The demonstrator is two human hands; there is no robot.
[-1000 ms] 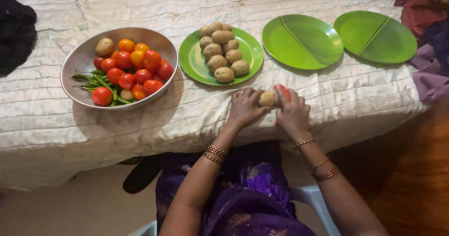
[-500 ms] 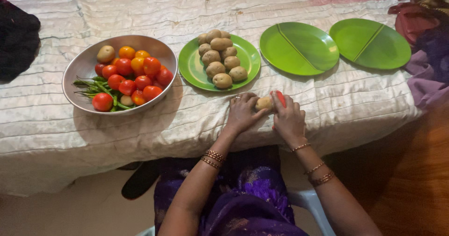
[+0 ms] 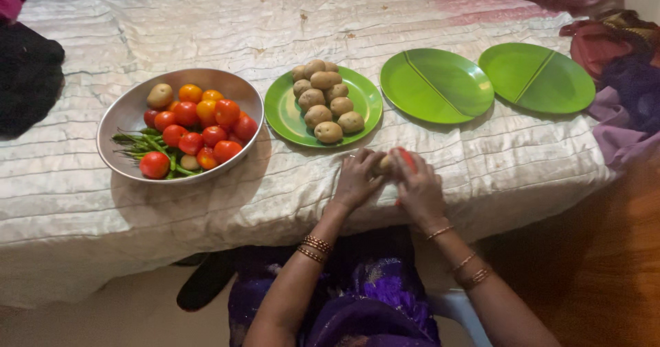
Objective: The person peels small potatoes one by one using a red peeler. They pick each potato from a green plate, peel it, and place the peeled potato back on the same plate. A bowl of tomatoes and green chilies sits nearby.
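Both hands meet at the bed's near edge: the left hand [image 3: 357, 178] grips a potato [image 3: 385, 164], the right hand [image 3: 419, 190] closes on a red tool [image 3: 407, 158]. Eight potatoes wait on the green plate [image 3: 292, 116]; two green plates [image 3: 436, 85] sit bare.

A small, round, light-brown potato [image 3: 385, 163] sits between two hands at the near edge of the bed, a bit right of the middle. Only a small part of it shows. A red thing [image 3: 407, 160] touches it on its right side. It is mostly hidden, so its kind is unclear.
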